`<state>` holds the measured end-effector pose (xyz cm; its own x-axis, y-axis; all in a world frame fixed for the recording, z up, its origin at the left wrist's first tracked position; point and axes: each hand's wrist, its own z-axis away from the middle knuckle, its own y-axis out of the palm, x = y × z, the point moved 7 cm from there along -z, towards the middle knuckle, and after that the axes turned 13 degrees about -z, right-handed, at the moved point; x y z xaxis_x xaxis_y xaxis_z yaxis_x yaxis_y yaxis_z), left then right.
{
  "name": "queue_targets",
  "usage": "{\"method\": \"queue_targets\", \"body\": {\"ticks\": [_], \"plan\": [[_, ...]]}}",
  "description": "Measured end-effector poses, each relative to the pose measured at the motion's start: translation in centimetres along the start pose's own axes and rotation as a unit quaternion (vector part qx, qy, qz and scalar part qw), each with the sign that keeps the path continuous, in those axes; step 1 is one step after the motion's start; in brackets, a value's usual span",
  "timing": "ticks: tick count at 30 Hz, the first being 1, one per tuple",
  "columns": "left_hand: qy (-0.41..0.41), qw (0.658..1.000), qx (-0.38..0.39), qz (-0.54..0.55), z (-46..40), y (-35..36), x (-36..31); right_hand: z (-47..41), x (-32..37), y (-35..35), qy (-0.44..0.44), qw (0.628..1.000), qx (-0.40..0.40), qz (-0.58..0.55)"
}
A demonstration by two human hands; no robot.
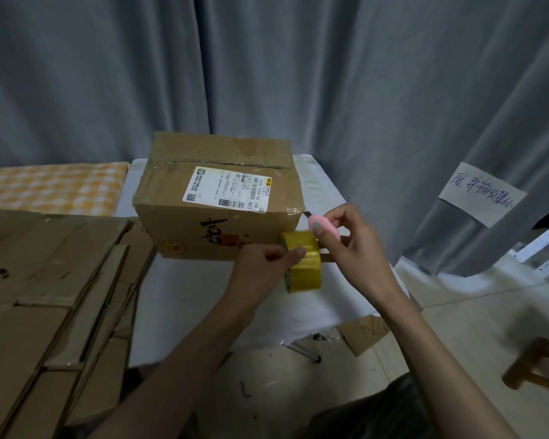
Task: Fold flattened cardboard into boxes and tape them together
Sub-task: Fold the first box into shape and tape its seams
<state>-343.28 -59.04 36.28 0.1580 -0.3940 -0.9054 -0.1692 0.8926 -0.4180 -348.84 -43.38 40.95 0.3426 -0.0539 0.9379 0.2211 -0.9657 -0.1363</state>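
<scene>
Grey curtain (298, 64) with handwritten paper note (480, 194)

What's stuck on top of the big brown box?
A white shipping label with barcodes lies on the box, beside a taped seam. What is inside cannot be seen; the flaps are closed.

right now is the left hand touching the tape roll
Touching. The head view shows the left hand gripping the tape roll, its thumb pressed on the roll's outer face.
</scene>
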Motion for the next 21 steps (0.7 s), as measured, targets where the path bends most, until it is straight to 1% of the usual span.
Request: {"method": "queue_targets", "body": {"ticks": [1,3,5,6,11,21], "plan": [[-0.011,1.0,0.008,0.018,0.1,0.1,0.1,-0.1,0.5,-0.2,-0.025,0.999,-0.003,0.025],[-0.025,0.999,0.023,0.042,0.3,0.0,0.2,-0.1,2.1,-0.4,-0.106,0.99,0.001,0.091],[-0.031,0.997,0.036,0.054,0.5,-0.2,0.1,0.0,3.5,-0.2,-0.182,0.97,0.029,0.158],[-0.03,0.997,0.04,0.054,0.6,-0.3,-0.1,0.0,3.8,-0.1,-0.201,0.962,0.045,0.181],[-0.023,0.997,0.051,0.055,1.0,-0.7,-0.8,-0.2,3.9,0.5,-0.199,0.951,0.085,0.22],[-0.023,0.996,0.065,0.051,0.9,-0.8,-1.1,-0.5,4.4,1.3,-0.194,0.942,0.109,0.252]]}}
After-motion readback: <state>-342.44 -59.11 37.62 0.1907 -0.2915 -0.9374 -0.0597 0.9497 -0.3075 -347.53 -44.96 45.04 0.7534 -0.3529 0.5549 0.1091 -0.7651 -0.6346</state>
